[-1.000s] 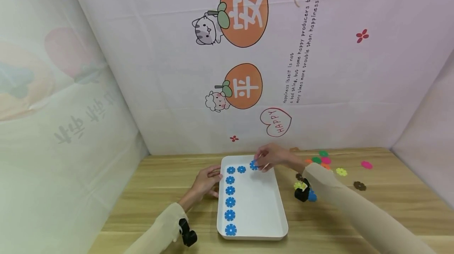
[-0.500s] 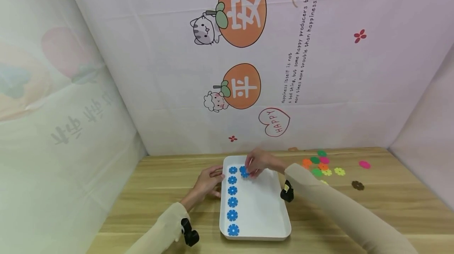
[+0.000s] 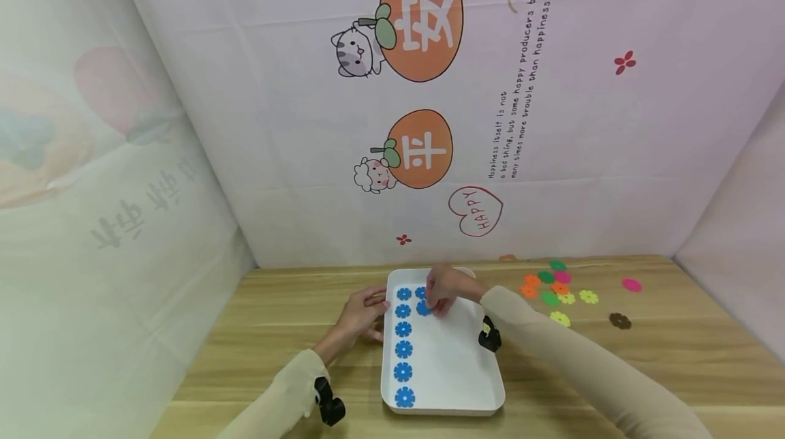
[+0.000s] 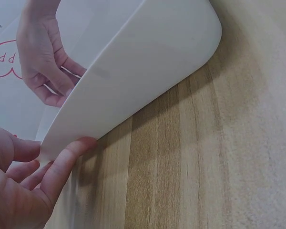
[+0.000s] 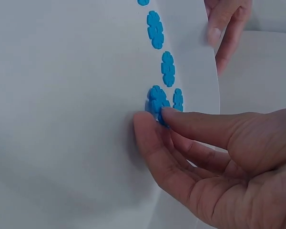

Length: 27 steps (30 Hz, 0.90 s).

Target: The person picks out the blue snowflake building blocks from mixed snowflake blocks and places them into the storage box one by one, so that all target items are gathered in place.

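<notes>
A white rectangular tray (image 3: pixel 458 364) lies on the wooden table. Its left rim is held by my left hand (image 3: pixel 359 314), thumb at the rim and fingers against the outer wall, as the left wrist view shows. Over the far part of the tray, my right hand (image 3: pixel 449 287) pinches a blue snowflake disc (image 5: pixel 157 99) between thumb and fingers. The disc is tilted close to the tray floor, just nearer than another blue disc (image 3: pixel 420 292). A column of several blue discs (image 3: pixel 403 349) lies flat along the left wall.
Loose discs in orange, green, pink and yellow (image 3: pixel 560 319) are scattered on the table right of the tray. A brown disc (image 3: pixel 620 320) lies farther right. A printed white cloth (image 3: pixel 306 153) rises behind the table (image 3: pixel 288 309).
My right hand has moved left and then slightly nearer with the blue disc, from the far right of the tray to beside the left column. The left hand keeps its hold.
</notes>
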Motion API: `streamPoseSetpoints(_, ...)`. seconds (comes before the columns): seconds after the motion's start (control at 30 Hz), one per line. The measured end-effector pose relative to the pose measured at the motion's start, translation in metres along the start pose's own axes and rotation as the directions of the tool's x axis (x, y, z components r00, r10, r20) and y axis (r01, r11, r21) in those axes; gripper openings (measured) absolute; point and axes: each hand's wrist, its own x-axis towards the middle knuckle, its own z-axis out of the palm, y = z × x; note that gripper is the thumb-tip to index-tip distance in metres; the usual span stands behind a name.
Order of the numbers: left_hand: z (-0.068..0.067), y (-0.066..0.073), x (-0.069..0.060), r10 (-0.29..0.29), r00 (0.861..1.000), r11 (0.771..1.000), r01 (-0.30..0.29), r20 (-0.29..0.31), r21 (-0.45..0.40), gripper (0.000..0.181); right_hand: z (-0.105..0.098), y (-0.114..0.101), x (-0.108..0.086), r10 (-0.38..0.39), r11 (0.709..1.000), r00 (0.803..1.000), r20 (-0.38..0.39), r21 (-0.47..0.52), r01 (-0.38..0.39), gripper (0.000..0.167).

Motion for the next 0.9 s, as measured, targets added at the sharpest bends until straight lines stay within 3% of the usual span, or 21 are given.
streamPoseSetpoints(0.17, -0.0004, 0.0000, -0.0003, 0.002, 1.000, 1.000, -0.002, 0.000, 0.000, 0.046, 0.0026, -0.0004, 0.0005, -0.008, 0.998, 1.000, -0.009, -0.057, 0.007, 0.008)
streamPoseSetpoints(0.43, -0.0009, 0.0004, -0.0003, 0.000, 1.000, 1.000, 0.000, 0.000, -0.011, 0.046, 0.0036, -0.0036, -0.0025, -0.032, 0.997, 0.999, -0.034, -0.067, 0.029, 0.011)
streamPoseSetpoints(0.9, -0.0014, -0.0011, 0.0003, 0.006, 1.000, 1.000, -0.006, 0.006, -0.005, 0.046, -0.0007, -0.0027, -0.0022, 0.007, 0.997, 1.000, -0.017, -0.082, -0.008, 0.010)
